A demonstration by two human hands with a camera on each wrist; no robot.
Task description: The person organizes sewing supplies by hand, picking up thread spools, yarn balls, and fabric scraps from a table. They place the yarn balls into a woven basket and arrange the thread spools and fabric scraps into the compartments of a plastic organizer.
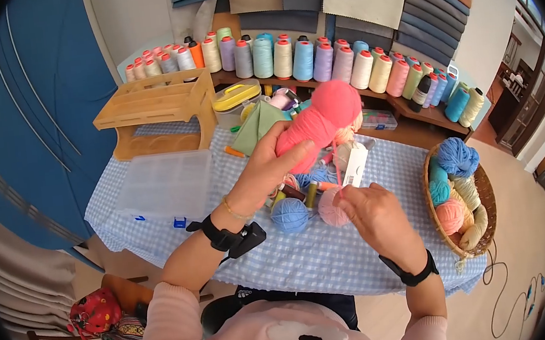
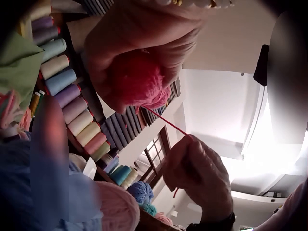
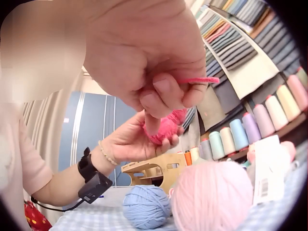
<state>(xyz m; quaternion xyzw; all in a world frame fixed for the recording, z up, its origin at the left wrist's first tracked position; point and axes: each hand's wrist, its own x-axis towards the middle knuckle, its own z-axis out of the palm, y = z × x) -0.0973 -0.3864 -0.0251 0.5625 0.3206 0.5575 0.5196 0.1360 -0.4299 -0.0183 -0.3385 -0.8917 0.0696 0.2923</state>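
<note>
My left hand (image 1: 270,162) grips hot pink yarn (image 1: 306,141), a bundle with two rounded lobes raised over the table. A taut pink strand (image 2: 167,121) runs from it to my right hand (image 1: 378,217). The right fingers pinch that strand, and its short loose end (image 3: 208,80) sticks out past them in the right wrist view. Below the hands, a blue yarn ball (image 1: 290,215) and a pale pink yarn ball (image 1: 333,207) sit on the checked cloth. A white box with a barcode (image 1: 354,165) stands just behind the right hand.
A wicker basket (image 1: 489,230) of yarn stands at the table's right edge. On the left are a wooden rack (image 1: 153,108) and a clear plastic case (image 1: 166,184). Green fabric (image 1: 259,130) and a yellow-lidded box (image 1: 238,94) lie behind, before a shelf of thread cones (image 1: 303,60).
</note>
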